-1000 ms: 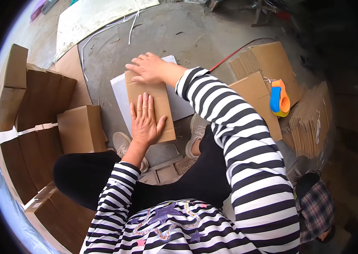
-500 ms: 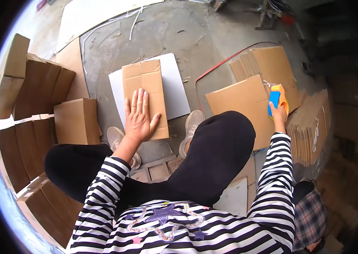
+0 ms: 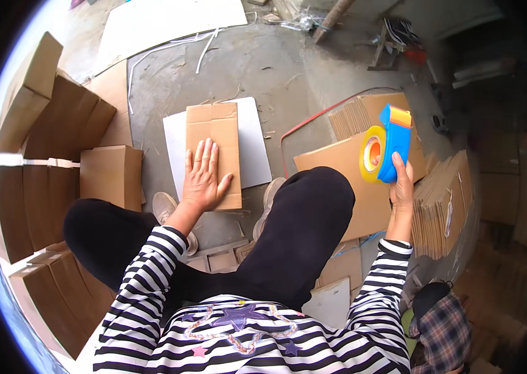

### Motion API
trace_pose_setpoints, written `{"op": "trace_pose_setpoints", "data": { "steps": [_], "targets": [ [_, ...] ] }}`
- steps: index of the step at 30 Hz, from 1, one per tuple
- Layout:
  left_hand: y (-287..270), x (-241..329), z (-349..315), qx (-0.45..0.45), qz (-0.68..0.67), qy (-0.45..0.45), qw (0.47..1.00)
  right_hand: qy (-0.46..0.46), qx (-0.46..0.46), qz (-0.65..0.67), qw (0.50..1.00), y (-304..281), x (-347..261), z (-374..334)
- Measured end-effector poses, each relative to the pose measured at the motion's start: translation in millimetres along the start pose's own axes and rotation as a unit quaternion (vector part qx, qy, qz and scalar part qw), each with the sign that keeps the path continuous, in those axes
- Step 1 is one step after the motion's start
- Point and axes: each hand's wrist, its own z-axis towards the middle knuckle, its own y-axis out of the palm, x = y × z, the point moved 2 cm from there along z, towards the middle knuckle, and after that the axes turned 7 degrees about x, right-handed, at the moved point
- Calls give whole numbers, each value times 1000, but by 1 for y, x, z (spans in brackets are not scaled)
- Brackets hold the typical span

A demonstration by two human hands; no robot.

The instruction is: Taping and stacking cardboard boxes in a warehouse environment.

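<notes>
A closed cardboard box (image 3: 229, 124) stands between my feet on a white sheet (image 3: 254, 137). My left hand (image 3: 202, 181) lies flat on its top, palm down and fingers stretched out. Off to the right, my right hand (image 3: 402, 182) grips a blue and orange tape dispenser (image 3: 397, 144). A roll of yellowish tape (image 3: 368, 140) sits in the dispenser, its round side turned toward the box. The dispenser is raised above flat cardboard pieces and touches none of them.
Flattened cardboard sheets (image 3: 332, 159) and a bundled cardboard stack (image 3: 441, 212) lie at the right. Made-up boxes (image 3: 110, 174) are piled along the left. A red strap (image 3: 310, 124) curves over the floor. Another person in a plaid shirt (image 3: 441, 330) is at the lower right.
My right hand has lifted the tape dispenser and turned it, so the tape roll now shows on its left side. My left hand stays flat on the box. The view has shifted slightly.
</notes>
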Motion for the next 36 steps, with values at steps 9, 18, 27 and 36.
{"op": "trace_pose_setpoints", "data": {
  "steps": [9, 18, 27, 36],
  "targets": [
    [12, -5, -5, 23, -26, -4, 999, -52, -320, 28, 945, 162, -107, -33],
    [14, -4, -10, 52, -33, -10, 998, 0, -512, -92, 854, 255, -127, -56],
    [10, -8, -6, 56, -123, -25, 990, 92, -530, -181, 823, 325, -58, -20],
    [9, -83, 38, 263, -682, -398, 554, 99, -527, -243, 808, 341, -14, 2]
  ]
}}
